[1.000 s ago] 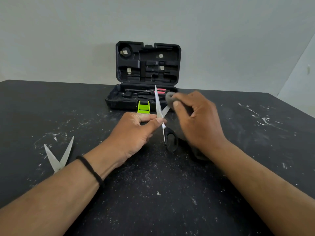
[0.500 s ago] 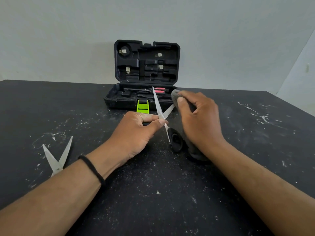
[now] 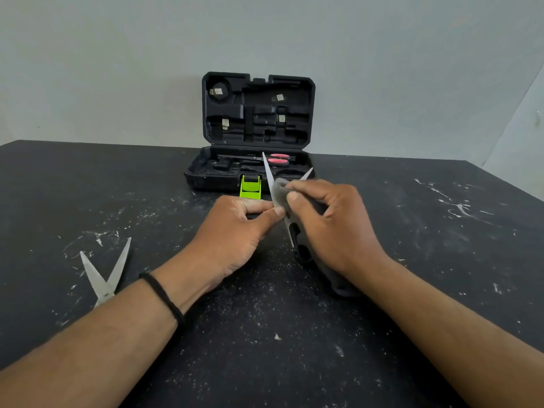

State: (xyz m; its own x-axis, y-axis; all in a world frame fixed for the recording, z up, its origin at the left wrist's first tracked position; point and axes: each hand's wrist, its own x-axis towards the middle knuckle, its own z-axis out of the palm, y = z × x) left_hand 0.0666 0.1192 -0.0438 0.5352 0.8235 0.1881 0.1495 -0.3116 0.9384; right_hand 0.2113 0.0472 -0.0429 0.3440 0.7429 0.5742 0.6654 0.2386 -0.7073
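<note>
- A black wristband circles the left wrist; both forearms reach in over the black bench, which is speckled with white dust and scuffs.
- A second pair of scissors lies on the bench to the left, blades spread in a V with the tips pointing away. Its handle end is hidden under the left forearm.
- The left hand has its fingers curled, and thumb and forefinger pinch one blade of the scissors low down, near where the blades cross.
- These scissors stand tilted over the middle of the bench between the two hands, black handles down and blades apart, tips up.
- The right hand is clamped on a grey cloth, thumb and fingers pressing it against the longer blade. More of the cloth trails down beneath the palm to the bench.
- Just beyond the hands a green latch hangs at the front of an open black tool case, its lid upright.
- Red-handled scissors lie in the case's lower half.
- A pale wall stands behind.
</note>
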